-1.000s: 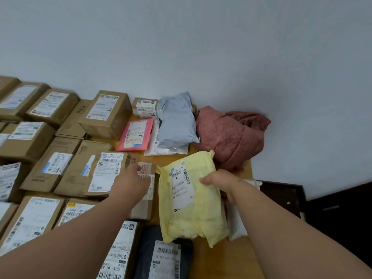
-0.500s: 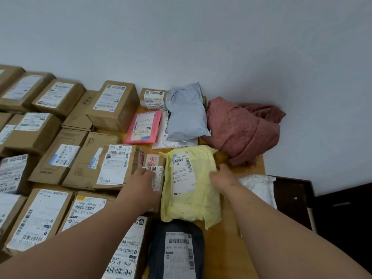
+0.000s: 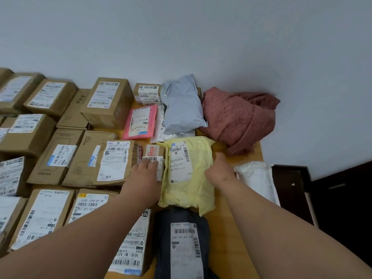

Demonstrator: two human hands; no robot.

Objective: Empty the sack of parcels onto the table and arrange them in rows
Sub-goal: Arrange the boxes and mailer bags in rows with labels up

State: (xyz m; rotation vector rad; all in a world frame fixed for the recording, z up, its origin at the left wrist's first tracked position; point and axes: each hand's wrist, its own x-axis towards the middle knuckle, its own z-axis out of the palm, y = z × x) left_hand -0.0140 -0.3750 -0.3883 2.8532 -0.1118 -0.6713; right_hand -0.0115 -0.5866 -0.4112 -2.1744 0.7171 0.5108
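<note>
A yellow plastic parcel (image 3: 189, 174) with a white label lies flat on the wooden table (image 3: 229, 228). My right hand (image 3: 220, 170) presses its right edge, fingers tucked at the side. My left hand (image 3: 144, 178) rests on a small brown box (image 3: 154, 153) just left of the yellow parcel. A dark parcel (image 3: 181, 244) lies in front of it. Behind are a pink mailer (image 3: 141, 121) and a grey bag (image 3: 182, 105). Several labelled cardboard boxes (image 3: 108, 101) stand in rows on the left. The crumpled red sack (image 3: 239, 117) lies at the back right.
A white wrapped parcel (image 3: 255, 178) sits at the table's right edge, by a dark cabinet (image 3: 289, 188). The wall (image 3: 181, 37) runs close behind the back row. A strip of bare wood shows between the dark parcel and my right arm.
The yellow parcel has been laid flat and slid back into line beside the small brown box. My right hand moved from its top to its right edge; my left stayed on the box.
</note>
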